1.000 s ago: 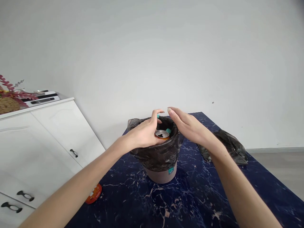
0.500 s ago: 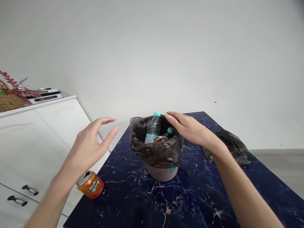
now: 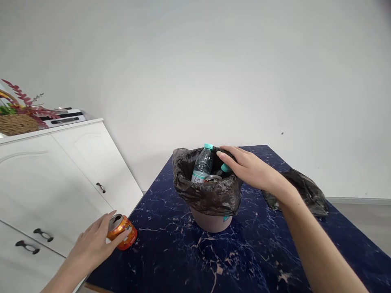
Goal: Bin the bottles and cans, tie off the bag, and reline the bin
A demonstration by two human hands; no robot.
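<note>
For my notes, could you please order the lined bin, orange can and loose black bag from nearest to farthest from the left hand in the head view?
1. Orange can: at the left hand
2. Lined bin: right of the can
3. Loose black bag: farther right

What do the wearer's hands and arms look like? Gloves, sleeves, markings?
Left hand and right hand both bare: no gloves, rings, watch or bracelet visible. No sleeves on the visible forearms. Slender fingers; no clear markings.

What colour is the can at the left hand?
The can is mostly orange; seen best in the head view.
</note>
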